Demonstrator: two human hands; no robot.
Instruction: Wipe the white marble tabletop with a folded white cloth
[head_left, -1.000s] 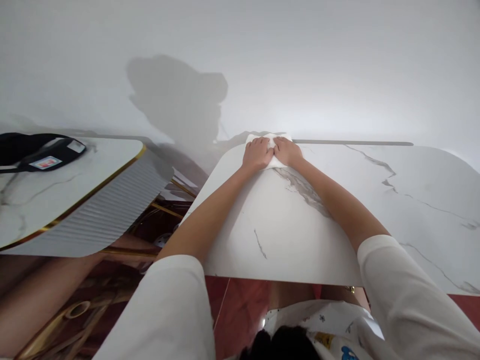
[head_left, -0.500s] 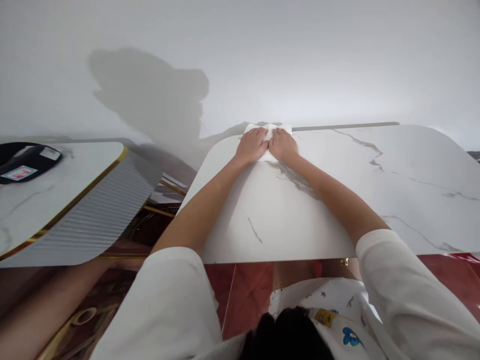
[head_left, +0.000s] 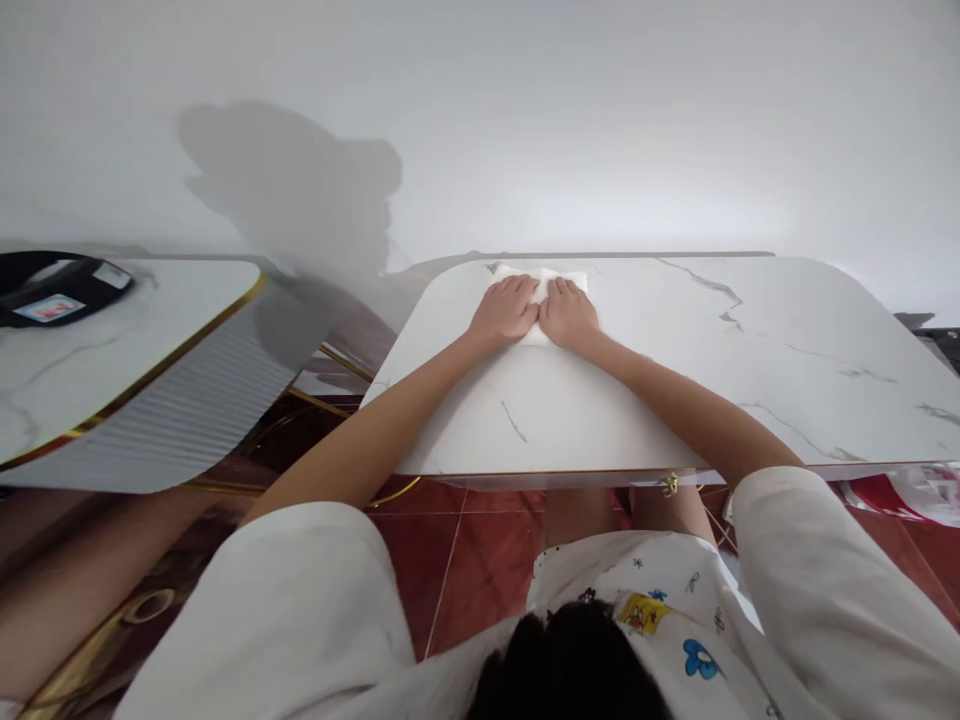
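In the head view, a folded white cloth or paper wipe (head_left: 535,337) lies on the marble-patterned white tabletop (head_left: 465,410), close to its far edge. My left hand (head_left: 505,308) rests palm down on the wipe's left part, fingers flat and pointing away from me. On the right part, my right hand (head_left: 568,311) lies flat in the same way. The thumbs nearly meet at the middle of the wipe. Both palms hide much of it; its white border shows beyond the fingers and between the hands.
A white wall (head_left: 600,130) rises behind the tabletop and carries a shadow. At left stands another marble-patterned table (head_left: 112,370) with gold trim, bearing a black object (head_left: 64,290) with labels. Red floor tiles (head_left: 487,560) show below, and a red-and-white item (head_left: 892,497) lies at right.
Both hands and the wipe have come slightly back toward me from the tabletop's far edge, which the wipe overlapped before. The view has also shifted a little.
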